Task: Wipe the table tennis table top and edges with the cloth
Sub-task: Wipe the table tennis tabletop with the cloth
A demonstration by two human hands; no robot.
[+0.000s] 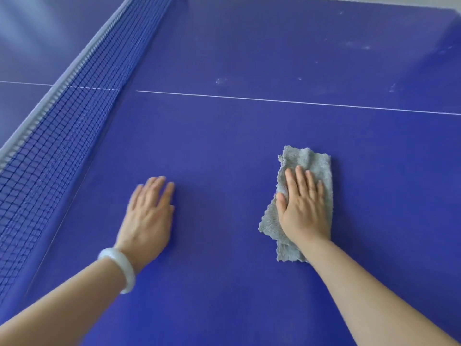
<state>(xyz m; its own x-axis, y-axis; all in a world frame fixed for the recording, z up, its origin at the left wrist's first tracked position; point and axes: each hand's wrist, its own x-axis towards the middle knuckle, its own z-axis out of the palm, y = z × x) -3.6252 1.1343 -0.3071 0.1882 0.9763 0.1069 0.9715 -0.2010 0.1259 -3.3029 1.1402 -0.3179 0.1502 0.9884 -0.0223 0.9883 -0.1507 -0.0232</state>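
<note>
The blue table tennis table top (224,146) fills the view. A grey fluffy cloth (311,161), folded into a long strip, lies flat on it right of centre. My right hand (303,208) presses down on the cloth with straight fingers, palm flat. My left hand (149,213) lies flat on the bare table to the left of the cloth, fingers straight, a white bangle on its wrist. Pale smudges (220,81) mark the surface beyond the white centre line (299,102).
The dark blue net (62,126) with its white top band runs diagonally along the left side, close to my left hand. The table's far edge (374,3) shows at the top right. More whitish marks (359,44) sit near the far right corner.
</note>
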